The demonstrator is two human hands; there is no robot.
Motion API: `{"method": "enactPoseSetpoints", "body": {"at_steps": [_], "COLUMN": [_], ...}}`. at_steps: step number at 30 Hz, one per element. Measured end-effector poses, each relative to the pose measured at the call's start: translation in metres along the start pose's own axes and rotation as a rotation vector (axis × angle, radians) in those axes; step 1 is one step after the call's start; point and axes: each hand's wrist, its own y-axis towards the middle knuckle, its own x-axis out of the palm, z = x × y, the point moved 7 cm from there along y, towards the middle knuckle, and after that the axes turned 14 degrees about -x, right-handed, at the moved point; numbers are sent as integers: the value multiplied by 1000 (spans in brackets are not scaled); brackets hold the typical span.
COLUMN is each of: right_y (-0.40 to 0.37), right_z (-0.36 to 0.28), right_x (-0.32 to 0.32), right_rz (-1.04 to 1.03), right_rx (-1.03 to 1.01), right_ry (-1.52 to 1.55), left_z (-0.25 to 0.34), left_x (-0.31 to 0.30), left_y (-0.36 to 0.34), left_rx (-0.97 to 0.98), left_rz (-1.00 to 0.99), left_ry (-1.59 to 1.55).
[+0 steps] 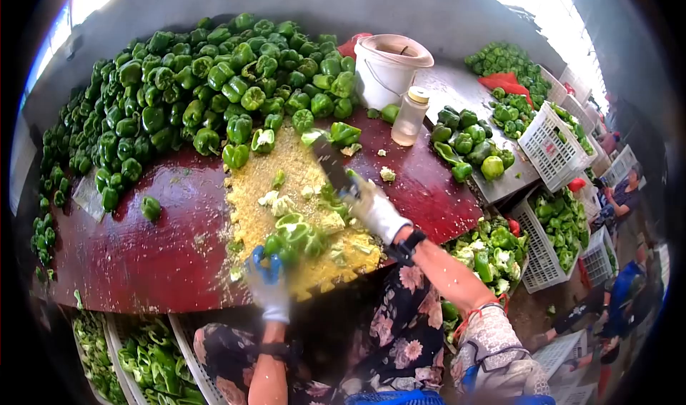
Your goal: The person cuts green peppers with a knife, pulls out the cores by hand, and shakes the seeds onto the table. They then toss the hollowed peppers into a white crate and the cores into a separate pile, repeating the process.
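My right hand, in a white glove, is closed round the handle of a broad-bladed knife, its blade pointing up and away over the board. Gloved in white with blue fingertips, my left hand is at the near edge of the yellow board, blurred, its fingers against green pepper pieces. Whether it grips them I cannot tell. Pale cores and seeds lie scattered on the board. A cut pepper lies beyond the blade.
A large heap of green peppers covers the back left of the red table. Behind the board stand a white bucket and a jar. Pepper-filled crates are at right, others below left. Other people, including a seated person, are far right.
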Motion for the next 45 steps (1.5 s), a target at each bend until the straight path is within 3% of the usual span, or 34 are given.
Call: {"method": "enactPoseSetpoints", "body": {"at_steps": [3,6,9,11,13,14,16,19,21,23,25,27,30,32,33,35,36,37,38,39,41,42,43,45], "right_y": [44,99,109,108,105,111,136,176,200,208,203,190,148,126,109,74,51,30,18,8,-16,-28,-38,-39], "right_z": [26,79,119,154,133,138,119,91,89,75,78,76,43,9,-15,-54,-87,-114,-124,-129,-146,-161,-175,-181], "right_x": [-48,-76,-86,-78,-95,-89,-85,-52,-27,-18,-15,-15,-17,-8,0,21,27,38,58,76,104,112,115,110], "right_rz": [185,221,166,19,21,20,233,241,7,104,108,89,276,250,321,204,201,200,231,56,-113,-99,-163,-112], "right_rx": [42,-16,81,240,273,278,-29,-311,-173,-148,-119,44,-60,-367,-545,-761,-915,-1071,-1164,-1179,-1249,-1403,-1427,-1251], "right_ry": [-271,-613,-378,55,-498,-494,-696,-596,-460,-651,-584,-388,-214,-195,-329,-395,-509,-618,-469,-522,-457,-419,-444,-130], "left_z": [-7,-8,-4,3,2,1,-1,-5,-5,-4,-7,-11,-7,-15,-16,-18,-19,-4,6,12,-12,-9,-44,-40], "left_x": [4,6,5,3,4,5,9,9,9,7,6,5,5,6,1,-6,-7,-17,-22,-29,-15,-16,-13,-22], "left_y": [-1,1,-1,-2,-2,-2,-1,0,1,1,0,0,3,5,7,14,15,18,23,25,22,22,28,31], "left_rx": [12,45,38,62,64,39,18,-14,-48,6,-14,-24,-42,-117,-145,-156,-281,-243,-239,-236,-510,-559,-338,-333], "left_rz": [-1,-9,-18,-20,-13,-26,-39,-51,-80,-26,-39,-17,-45,-90,-62,-9,-56,-121,-185,-249,-440,-633,-359,-451], "left_ry": [-40,-47,-32,-17,-20,-23,-16,-73,-87,-51,-79,-118,-155,-457,-403,-471,-632,-619,-688,-752,-1321,-1481,-1024,-1089]}}
